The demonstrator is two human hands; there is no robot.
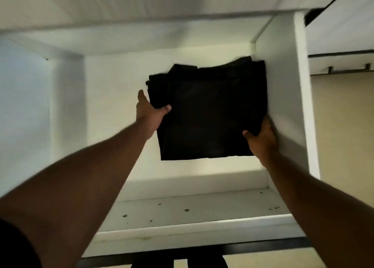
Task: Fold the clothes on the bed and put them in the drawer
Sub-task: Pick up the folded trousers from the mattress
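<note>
Black folded clothes (pixel 208 113) are held inside the white drawer (pixel 182 215), against its right wall. The stack's left edge is gripped by the left hand (pixel 148 110) (thumb on top); its lower right corner is gripped by the right hand (pixel 262 135).

fingers of left hand (pixel 150 110) and right hand (pixel 261 133) hidden under black folded clothes (pixel 208 113); folds unreadable, frame slightly blurred

Both arms reach forward, hands (pixel 150 110) (pixel 261 134) gripping, thumbs on top.
</note>
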